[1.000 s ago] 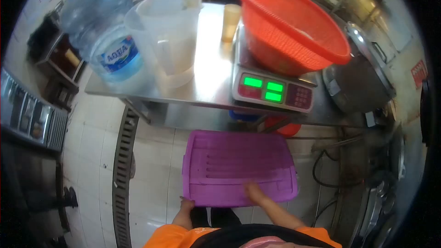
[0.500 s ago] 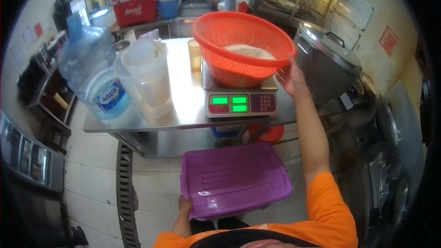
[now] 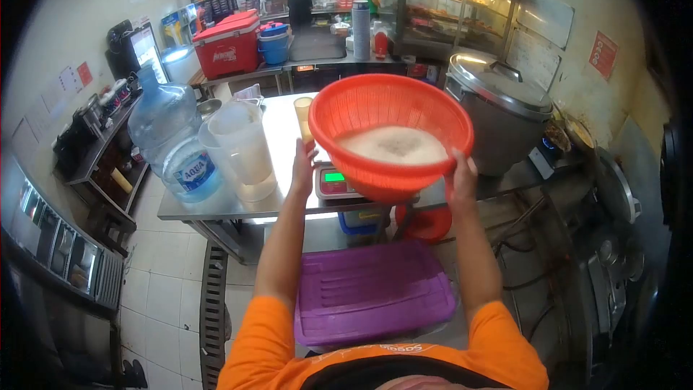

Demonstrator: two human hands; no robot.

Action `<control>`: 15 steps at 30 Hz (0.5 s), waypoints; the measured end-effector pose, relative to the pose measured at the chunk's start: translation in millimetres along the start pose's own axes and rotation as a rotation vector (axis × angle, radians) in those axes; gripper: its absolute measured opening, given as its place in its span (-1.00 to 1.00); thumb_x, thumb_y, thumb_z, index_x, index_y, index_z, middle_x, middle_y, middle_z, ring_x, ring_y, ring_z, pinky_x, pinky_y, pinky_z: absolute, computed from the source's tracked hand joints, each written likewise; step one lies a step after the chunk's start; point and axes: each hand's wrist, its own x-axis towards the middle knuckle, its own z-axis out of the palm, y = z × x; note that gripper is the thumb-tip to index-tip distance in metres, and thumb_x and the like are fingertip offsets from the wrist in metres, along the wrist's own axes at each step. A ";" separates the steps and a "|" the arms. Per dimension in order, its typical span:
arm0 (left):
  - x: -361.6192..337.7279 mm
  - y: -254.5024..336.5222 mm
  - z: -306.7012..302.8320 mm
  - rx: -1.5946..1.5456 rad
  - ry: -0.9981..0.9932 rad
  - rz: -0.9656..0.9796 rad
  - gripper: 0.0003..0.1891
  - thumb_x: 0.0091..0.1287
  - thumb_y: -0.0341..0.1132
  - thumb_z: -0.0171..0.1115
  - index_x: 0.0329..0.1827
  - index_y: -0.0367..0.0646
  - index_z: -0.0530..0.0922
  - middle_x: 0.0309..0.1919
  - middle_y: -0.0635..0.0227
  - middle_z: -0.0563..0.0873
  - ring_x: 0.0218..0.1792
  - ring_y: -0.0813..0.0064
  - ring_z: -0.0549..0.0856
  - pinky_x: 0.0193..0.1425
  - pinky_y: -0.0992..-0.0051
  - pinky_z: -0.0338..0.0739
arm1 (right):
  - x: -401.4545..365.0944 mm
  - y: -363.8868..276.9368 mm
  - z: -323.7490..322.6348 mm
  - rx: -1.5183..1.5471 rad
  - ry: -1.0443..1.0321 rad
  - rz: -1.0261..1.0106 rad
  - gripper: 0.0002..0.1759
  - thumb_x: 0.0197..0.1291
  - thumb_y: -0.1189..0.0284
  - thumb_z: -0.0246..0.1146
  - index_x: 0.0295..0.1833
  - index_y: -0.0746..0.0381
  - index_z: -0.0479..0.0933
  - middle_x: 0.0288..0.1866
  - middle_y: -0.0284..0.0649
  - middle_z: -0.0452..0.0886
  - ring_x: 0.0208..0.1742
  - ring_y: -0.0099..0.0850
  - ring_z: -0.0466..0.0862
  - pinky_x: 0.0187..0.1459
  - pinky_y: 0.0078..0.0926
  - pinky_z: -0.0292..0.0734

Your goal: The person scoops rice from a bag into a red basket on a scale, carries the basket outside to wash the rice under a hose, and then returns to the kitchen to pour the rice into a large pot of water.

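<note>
A large orange-red plastic colander [image 3: 393,182] is held in front of me, tilted toward me, with a heap of whitish grains that look like rice [image 3: 393,144] inside. My left hand [image 3: 304,166] grips its left side, fingers partly hidden behind it. On the opposite side, my right hand [image 3: 463,177] is closed on the rim. Behind and below the colander, a digital scale [image 3: 332,184] with a green lit display is mostly covered. Under my forearms lies a purple lidded storage box [image 3: 372,292] on the floor.
On the steel table [image 3: 216,209] stand a large water bottle [image 3: 177,144] and a clear measuring jug [image 3: 242,148]. A big lidded pot [image 3: 498,123] is at the right, near a lit burner [image 3: 556,141]. Two people are at the far back.
My left hand has left the purple box and taken the colander's left side. The colander has come off the scale toward me and tilted. My right hand still holds its rim.
</note>
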 end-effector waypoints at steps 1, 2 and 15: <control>13.3 18.6 12.1 -0.073 -0.063 -0.001 -0.35 0.37 0.15 -0.42 0.14 -0.28 0.32 0.09 0.15 0.47 0.14 0.34 0.41 0.15 0.29 0.32 | -6.4 -9.2 -14.4 -0.035 -0.026 -0.014 -0.64 0.13 0.44 0.12 0.03 0.37 0.36 -0.07 -0.22 0.50 -0.11 -0.47 0.53 -0.06 -0.52 0.43; 30.5 23.5 16.7 -0.074 -0.062 0.006 -0.35 0.37 0.15 -0.42 0.14 -0.28 0.32 0.09 0.15 0.47 0.14 0.34 0.41 0.15 0.29 0.32 | -16.0 -19.7 -26.3 -0.070 -0.054 -0.028 -0.64 0.14 0.44 0.10 0.04 0.38 0.36 -0.08 -0.22 0.50 -0.11 -0.47 0.52 -0.05 -0.51 0.43; -180.7 -92.4 -59.5 0.313 -0.079 -0.270 -0.51 0.38 -0.06 -0.18 -0.10 -0.37 0.54 -0.19 0.13 0.65 -0.14 0.34 0.58 -0.03 0.40 0.41 | -147.7 -56.3 -144.9 -0.440 -0.315 0.186 -0.52 -0.03 0.29 0.16 -0.01 0.35 0.37 -0.11 -0.30 0.47 -0.13 -0.54 0.46 -0.09 -0.56 0.36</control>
